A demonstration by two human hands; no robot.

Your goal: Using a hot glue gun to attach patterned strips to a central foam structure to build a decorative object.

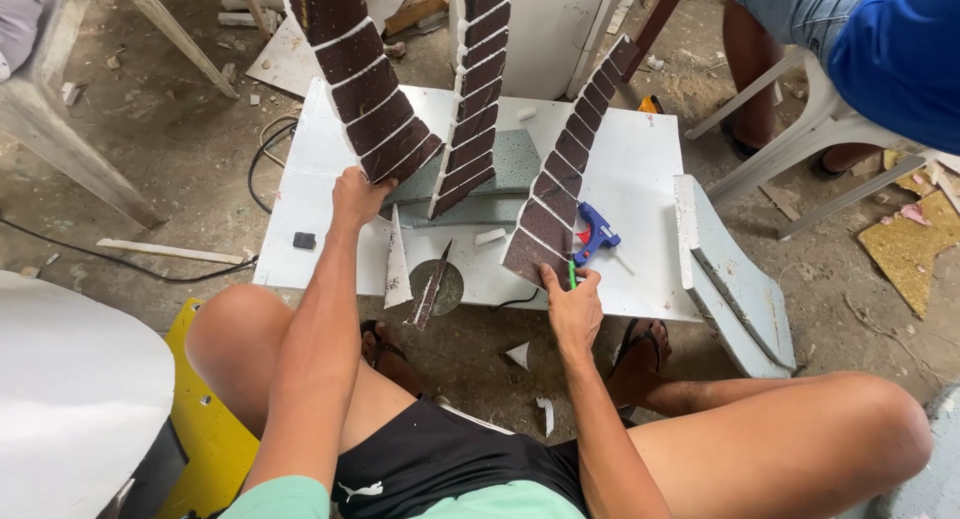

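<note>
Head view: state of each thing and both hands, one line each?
left hand: gripping the lower end of the left brown striped panel, panel tilted upright
right hand: fingertips on the base of the right brown striped panel, holding a thin green tool
middle brown striped panel: standing, not held
blue glue gun: lying on the white board, untouched
grey foam piece: lying at the board's right edge

left hand (358,194) gripping panel (372,89), right hand (573,304) perhaps pinching strip (560,184)

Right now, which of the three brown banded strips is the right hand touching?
The rightmost strip, leaning beside the blue glue gun. The right hand presses its bottom end; the left hand holds the leftmost strip, and the middle strip stands untouched.
</note>
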